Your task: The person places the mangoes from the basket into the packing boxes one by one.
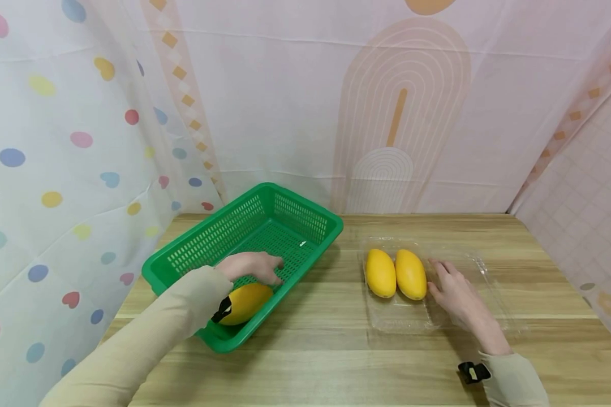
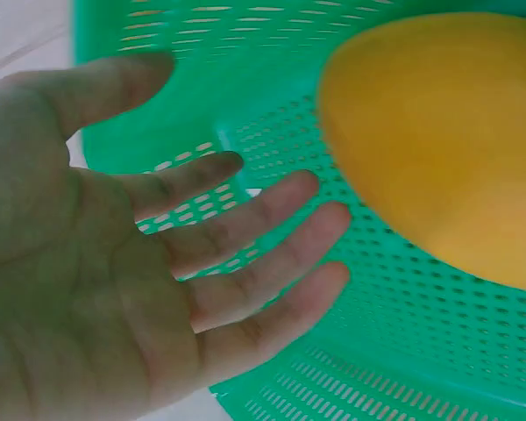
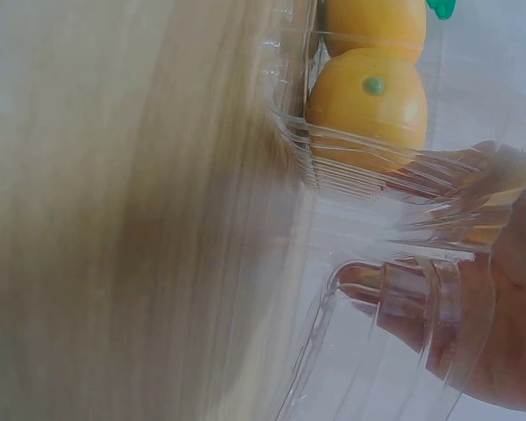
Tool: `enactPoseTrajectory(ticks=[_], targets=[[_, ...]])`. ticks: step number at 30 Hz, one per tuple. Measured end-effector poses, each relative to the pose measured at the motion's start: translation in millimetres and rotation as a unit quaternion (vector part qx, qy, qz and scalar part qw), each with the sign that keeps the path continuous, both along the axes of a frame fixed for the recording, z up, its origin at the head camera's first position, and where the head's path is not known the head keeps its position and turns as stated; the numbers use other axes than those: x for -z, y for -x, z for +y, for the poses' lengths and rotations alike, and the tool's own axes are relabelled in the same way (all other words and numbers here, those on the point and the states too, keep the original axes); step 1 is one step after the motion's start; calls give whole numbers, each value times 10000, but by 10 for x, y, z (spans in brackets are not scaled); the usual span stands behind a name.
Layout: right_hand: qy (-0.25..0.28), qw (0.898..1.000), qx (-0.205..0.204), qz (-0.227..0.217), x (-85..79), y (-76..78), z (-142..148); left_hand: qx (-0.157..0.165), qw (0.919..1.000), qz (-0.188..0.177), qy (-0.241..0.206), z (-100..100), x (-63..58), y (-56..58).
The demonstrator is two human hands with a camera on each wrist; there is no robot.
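Release step: the left hand (image 1: 252, 267) hangs spread and empty over one mango (image 1: 244, 303) lying in the green basket (image 1: 305, 210). The right hand (image 1: 455, 294), fingers flat, apparently steadies the clear tray (image 1: 402, 316) on the worktop (image 1: 326, 350). Next move calls for grasping one of the two mangoes (image 1: 395, 273) there.

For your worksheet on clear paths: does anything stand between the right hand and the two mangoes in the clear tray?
Nothing visible does. The right hand lies open in the clear tray, right beside the nearer mango.
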State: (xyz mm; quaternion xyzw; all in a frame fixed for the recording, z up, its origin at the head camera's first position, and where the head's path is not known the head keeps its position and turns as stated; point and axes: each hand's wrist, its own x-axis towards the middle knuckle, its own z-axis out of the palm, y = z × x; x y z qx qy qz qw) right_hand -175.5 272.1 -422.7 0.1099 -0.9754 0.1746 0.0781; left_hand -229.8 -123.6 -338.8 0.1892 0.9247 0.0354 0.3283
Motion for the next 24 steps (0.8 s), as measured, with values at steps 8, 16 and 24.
enactPoseTrajectory(ticks=[8,16,24], targets=[[-1,10000,31,-71,-19,-3,-4,-289,9978,-412,420,-113,107,-41],[8,10000,-4,-39,-23,8,3,-739,9915,-648,852,-178,221,-20],[-10,9999,5,-106,-12,14,7,-928,9855,-622,1276,-124,316,-41]])
